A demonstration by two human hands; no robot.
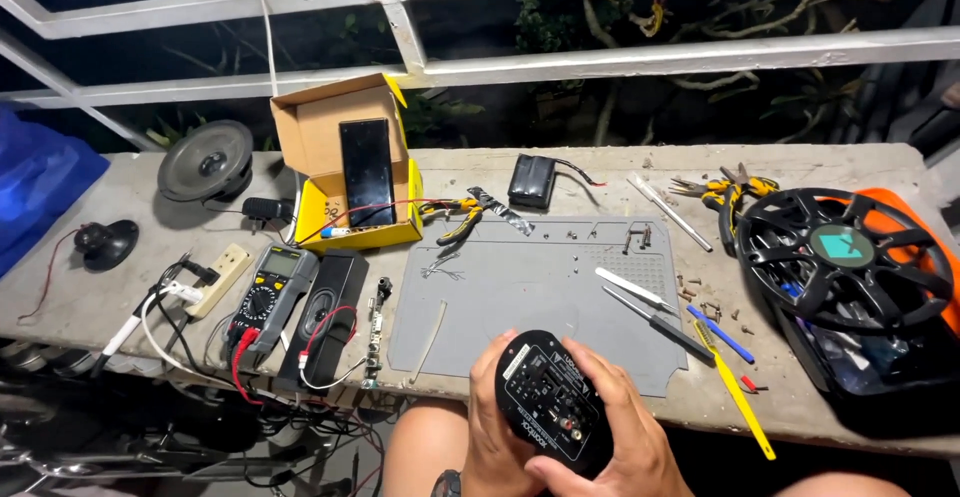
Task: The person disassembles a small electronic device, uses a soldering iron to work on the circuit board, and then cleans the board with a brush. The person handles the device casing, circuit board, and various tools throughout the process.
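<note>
Both my hands hold a black oval control panel (pixel 548 402) with small knobs, sockets and buttons, just in front of the near edge of a grey work mat (pixel 540 287). My left hand (pixel 490 427) cups its left side from below. My right hand (pixel 620 427) wraps its right side, thumb curled under the bottom edge. The panel faces up toward me, tilted slightly.
On the concrete ledge (pixel 820 162): a multimeter (pixel 268 292) with red leads, a black speaker bar (pixel 330 312), an open cardboard box (pixel 345 157) with a phone, a round speaker (pixel 208 162), pliers (pixel 455 215), a battery pack (pixel 532 179), screwdrivers (pixel 650 312), loose screws, a black grille (pixel 840 247).
</note>
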